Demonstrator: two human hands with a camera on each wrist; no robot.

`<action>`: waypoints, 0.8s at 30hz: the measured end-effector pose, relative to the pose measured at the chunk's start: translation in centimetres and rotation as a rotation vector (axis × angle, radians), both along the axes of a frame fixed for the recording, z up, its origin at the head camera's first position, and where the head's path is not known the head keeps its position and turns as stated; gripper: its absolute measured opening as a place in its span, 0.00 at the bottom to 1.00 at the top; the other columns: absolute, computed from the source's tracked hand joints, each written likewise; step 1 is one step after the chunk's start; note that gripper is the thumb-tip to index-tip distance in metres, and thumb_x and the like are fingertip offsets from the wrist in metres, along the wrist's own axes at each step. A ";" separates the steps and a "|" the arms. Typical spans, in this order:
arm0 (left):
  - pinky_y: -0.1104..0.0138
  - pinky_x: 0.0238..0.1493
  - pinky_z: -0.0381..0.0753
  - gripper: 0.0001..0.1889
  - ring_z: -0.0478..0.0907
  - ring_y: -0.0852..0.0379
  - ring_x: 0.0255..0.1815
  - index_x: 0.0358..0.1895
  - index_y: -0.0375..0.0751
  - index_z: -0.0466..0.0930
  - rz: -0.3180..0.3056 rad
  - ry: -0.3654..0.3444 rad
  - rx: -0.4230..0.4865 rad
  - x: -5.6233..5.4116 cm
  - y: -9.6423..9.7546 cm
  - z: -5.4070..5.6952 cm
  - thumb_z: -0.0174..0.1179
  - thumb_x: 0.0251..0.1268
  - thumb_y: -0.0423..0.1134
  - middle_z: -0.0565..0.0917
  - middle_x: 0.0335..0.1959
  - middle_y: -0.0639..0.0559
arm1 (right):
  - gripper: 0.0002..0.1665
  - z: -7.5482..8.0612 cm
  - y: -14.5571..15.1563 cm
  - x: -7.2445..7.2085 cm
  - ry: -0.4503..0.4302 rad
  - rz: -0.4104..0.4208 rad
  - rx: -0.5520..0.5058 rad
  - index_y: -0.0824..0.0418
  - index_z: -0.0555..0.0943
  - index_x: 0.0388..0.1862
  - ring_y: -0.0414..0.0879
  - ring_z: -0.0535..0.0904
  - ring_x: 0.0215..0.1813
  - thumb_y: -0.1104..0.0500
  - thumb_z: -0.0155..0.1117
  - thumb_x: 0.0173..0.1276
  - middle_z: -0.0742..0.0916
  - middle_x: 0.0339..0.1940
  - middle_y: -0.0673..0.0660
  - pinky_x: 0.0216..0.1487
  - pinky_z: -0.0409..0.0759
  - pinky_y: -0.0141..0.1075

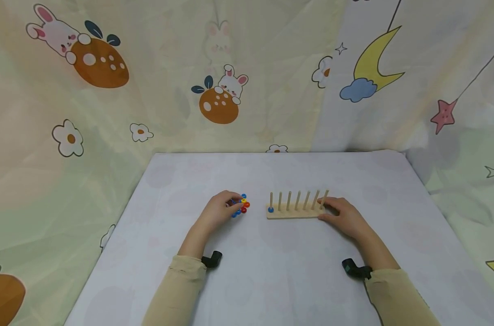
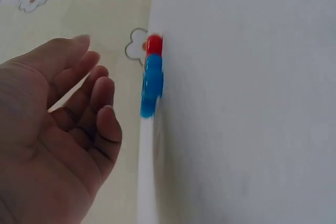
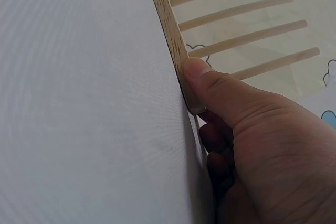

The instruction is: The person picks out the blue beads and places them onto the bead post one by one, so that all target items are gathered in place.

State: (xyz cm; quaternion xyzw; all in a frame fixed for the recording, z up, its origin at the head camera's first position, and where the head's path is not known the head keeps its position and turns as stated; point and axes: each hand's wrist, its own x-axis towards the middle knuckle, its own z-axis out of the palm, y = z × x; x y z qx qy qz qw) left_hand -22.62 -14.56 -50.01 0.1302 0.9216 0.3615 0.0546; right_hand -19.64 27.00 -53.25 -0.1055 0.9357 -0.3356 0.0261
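A wooden peg board (image 1: 291, 216) with a row of several upright pegs stands on the table. One blue bead (image 1: 270, 210) sits at the foot of its leftmost peg. My right hand (image 1: 344, 216) grips the board's right end; in the right wrist view the thumb (image 3: 197, 68) presses the front edge of the base. To the left, my left hand (image 1: 219, 209) hovers by a small pile of red, blue, yellow and orange beads (image 1: 244, 210). Its fingers are loosely bent, and the left wrist view shows none of the blue beads (image 2: 153, 85) between them.
A white cloth-covered table (image 1: 287, 271) lies under everything. Behind it hangs a patterned curtain (image 1: 279, 90) with rabbits, flowers and a moon. Each wrist carries a black camera mount, one on the left (image 1: 212, 259) and one on the right (image 1: 356, 269).
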 end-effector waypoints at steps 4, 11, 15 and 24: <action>0.64 0.42 0.78 0.11 0.76 0.58 0.42 0.48 0.55 0.84 0.057 -0.038 -0.019 0.5 -1.5 -0.2 0.64 0.67 0.50 0.81 0.43 0.60 | 0.31 -0.1 0.0 -0.1 0.009 0.001 0.006 0.53 0.78 0.64 0.63 0.69 0.68 0.43 0.68 0.65 0.78 0.65 0.63 0.67 0.64 0.63; 0.61 0.46 0.78 0.09 0.76 0.58 0.42 0.45 0.55 0.84 0.038 -0.059 -0.008 1.0 -3.0 -0.9 0.66 0.65 0.49 0.82 0.41 0.58 | 0.31 0.0 0.1 -0.1 0.011 0.009 0.001 0.53 0.78 0.64 0.63 0.69 0.68 0.42 0.68 0.65 0.78 0.65 0.63 0.67 0.64 0.63; 0.61 0.47 0.77 0.09 0.76 0.59 0.41 0.45 0.55 0.84 0.009 -0.057 -0.009 1.0 -3.3 -1.3 0.66 0.64 0.48 0.81 0.41 0.59 | 0.32 0.1 0.2 0.0 0.020 0.012 -0.001 0.53 0.78 0.64 0.63 0.70 0.67 0.42 0.69 0.64 0.79 0.65 0.63 0.66 0.64 0.62; 0.62 0.47 0.76 0.11 0.75 0.59 0.41 0.46 0.56 0.84 -0.005 -0.043 -0.030 1.2 -3.2 -2.1 0.67 0.63 0.50 0.80 0.41 0.59 | 0.32 0.2 0.0 0.0 0.027 0.018 -0.006 0.54 0.78 0.64 0.62 0.70 0.67 0.43 0.70 0.64 0.79 0.64 0.63 0.66 0.65 0.61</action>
